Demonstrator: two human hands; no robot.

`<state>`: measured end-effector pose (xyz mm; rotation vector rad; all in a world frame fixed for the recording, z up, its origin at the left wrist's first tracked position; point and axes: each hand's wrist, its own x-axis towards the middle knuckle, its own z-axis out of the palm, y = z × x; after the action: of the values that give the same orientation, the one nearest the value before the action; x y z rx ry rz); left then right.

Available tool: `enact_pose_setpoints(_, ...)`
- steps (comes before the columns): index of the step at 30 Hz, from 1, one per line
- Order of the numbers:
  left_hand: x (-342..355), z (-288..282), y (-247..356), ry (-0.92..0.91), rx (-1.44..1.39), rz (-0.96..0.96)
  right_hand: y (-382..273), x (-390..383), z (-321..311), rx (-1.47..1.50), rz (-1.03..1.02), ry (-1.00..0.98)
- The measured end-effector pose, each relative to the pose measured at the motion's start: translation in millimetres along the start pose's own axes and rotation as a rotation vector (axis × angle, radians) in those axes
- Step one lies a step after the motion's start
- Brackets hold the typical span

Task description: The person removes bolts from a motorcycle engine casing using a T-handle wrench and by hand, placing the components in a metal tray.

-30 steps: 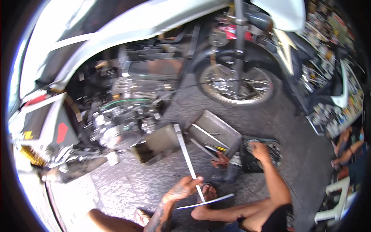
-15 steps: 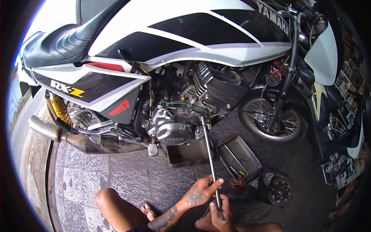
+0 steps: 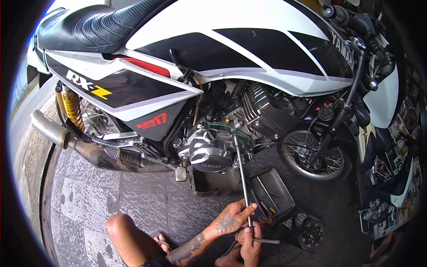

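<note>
My tattooed left hand (image 3: 233, 218) is closed round the shaft of a long steel T-handle tool (image 3: 242, 177). Below it, my right hand (image 3: 249, 242) grips the tool near its crossbar, which sticks out to the right. The tool's far end meets the silver engine case (image 3: 209, 147) of a white and black motorcycle (image 3: 187, 18), on its lower right side; the exact fitting is too small to make out. Under the engine sits a metal pan (image 3: 209, 182). To the right of the shaft lies a tray (image 3: 287, 200) holding slim tools.
A dark round mechanical part (image 3: 311, 233) and a reddish rag (image 3: 267, 221) lie beside the tray. The exhaust (image 3: 49, 127) runs low at left, above paving (image 3: 102, 200) near a kerb. White panels (image 3: 400, 191) and mixed small items crowd the right edge.
My right hand has come from the floor parts at the right onto the tool's handle. The tool's far end has moved up onto the engine, and my view has shifted.
</note>
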<state>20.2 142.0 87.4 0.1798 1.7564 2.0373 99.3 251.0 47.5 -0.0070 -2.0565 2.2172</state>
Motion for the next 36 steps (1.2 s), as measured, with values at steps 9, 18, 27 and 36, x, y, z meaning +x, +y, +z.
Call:
enact_pose_setpoints(9, -8, -8, 17, 0.197, 0.404, 0.172, 14, -5, 5, 0.642, 0.116, -0.157)
enact_pose_setpoints(18, -63, 17, 15, -0.184, 0.181, 0.666, -36, 8, -1, -0.474, -0.299, -0.296)
enact_pose_setpoints(27, 15, 10, -78, -1.062, -1.231, 0.792, -134, 56, -12, -1.649, -0.280, -1.014)
enact_pose_setpoints(36, -8, -14, -4, -0.148, -0.702, 0.165, -142, 27, 0, -1.480, -0.401, -0.630)
